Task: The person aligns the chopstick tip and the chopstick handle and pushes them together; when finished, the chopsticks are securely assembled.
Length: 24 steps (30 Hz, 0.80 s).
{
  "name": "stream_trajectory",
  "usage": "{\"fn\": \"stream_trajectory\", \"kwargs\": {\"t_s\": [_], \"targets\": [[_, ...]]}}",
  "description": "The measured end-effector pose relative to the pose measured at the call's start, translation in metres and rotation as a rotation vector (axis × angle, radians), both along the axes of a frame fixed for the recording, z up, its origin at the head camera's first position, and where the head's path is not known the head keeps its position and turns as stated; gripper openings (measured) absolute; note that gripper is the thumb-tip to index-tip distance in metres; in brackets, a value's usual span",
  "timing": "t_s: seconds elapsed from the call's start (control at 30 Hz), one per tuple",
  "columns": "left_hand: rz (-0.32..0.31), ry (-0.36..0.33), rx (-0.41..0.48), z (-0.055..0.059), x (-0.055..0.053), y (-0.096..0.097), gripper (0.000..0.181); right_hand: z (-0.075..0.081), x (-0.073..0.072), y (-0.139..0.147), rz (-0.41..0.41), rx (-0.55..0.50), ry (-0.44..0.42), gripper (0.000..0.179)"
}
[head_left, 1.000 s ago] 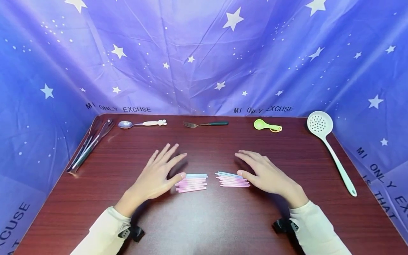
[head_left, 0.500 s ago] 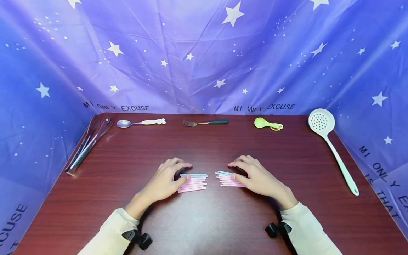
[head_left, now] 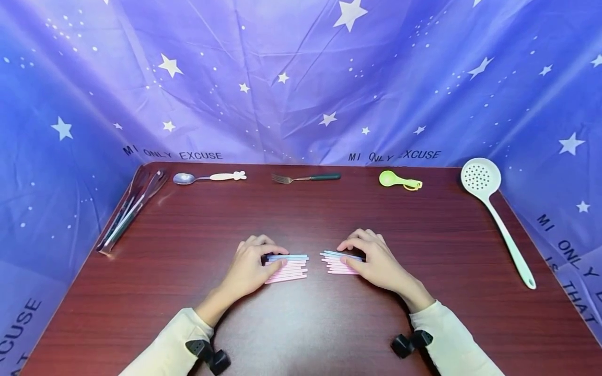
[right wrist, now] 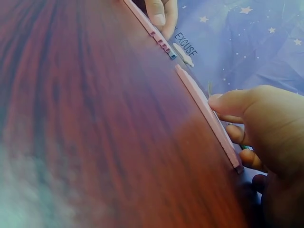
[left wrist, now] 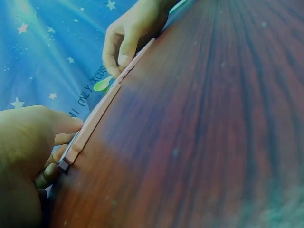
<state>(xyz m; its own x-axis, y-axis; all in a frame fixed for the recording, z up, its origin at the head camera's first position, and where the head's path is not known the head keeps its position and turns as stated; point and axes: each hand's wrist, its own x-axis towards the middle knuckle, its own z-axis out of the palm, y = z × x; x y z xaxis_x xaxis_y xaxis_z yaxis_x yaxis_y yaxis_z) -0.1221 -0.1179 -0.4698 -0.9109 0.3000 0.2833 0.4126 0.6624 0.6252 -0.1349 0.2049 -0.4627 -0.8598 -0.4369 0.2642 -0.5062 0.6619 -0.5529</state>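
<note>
Two flat bunches of thin pink and light blue sticks lie side by side on the dark red table, a narrow gap between their inner ends. Curled over the outer half of the left sticks (head_left: 293,270) is my left hand (head_left: 244,266), thumb on the pink ones and index finger at the far blue edge. My right hand (head_left: 383,263) takes a mirrored hold on the right sticks (head_left: 335,265). In the left wrist view the thumb tip meets the side of the sticks (left wrist: 97,116); the other fingers bend behind. The right wrist view shows similar contact with its sticks (right wrist: 204,109).
Along the back edge lie a spoon (head_left: 226,176) with a white handle, a fork (head_left: 324,177) with a dark green handle and a green measuring spoon (head_left: 388,178). Long tongs (head_left: 124,224) lie at the left edge, a pale skimmer (head_left: 505,235) at the right. Starry curtains (head_left: 282,120) surround the table.
Both hands have moved inward and nearer, and their outstretched fingers have curled down around the outer parts of the stick bunches. The sticks lie almost where they were.
</note>
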Motion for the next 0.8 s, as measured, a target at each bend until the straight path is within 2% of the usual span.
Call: {"fn": "stream_trajectory", "kwargs": {"t_s": [0.1,0.37,0.8], "targets": [[0.011,-0.006,-0.002,0.002,0.000,0.001,0.015,-0.001,0.000,-0.001,-0.006,-0.022,0.009,0.017],[0.045,-0.075,0.012,0.009,0.000,0.003,0.015,0.001,0.001,-0.003,-0.013,-0.040,0.010,0.017],[0.083,-0.113,0.038,0.012,0.002,0.006,0.013,0.002,0.002,-0.004,-0.027,-0.065,-0.005,0.016]]}}
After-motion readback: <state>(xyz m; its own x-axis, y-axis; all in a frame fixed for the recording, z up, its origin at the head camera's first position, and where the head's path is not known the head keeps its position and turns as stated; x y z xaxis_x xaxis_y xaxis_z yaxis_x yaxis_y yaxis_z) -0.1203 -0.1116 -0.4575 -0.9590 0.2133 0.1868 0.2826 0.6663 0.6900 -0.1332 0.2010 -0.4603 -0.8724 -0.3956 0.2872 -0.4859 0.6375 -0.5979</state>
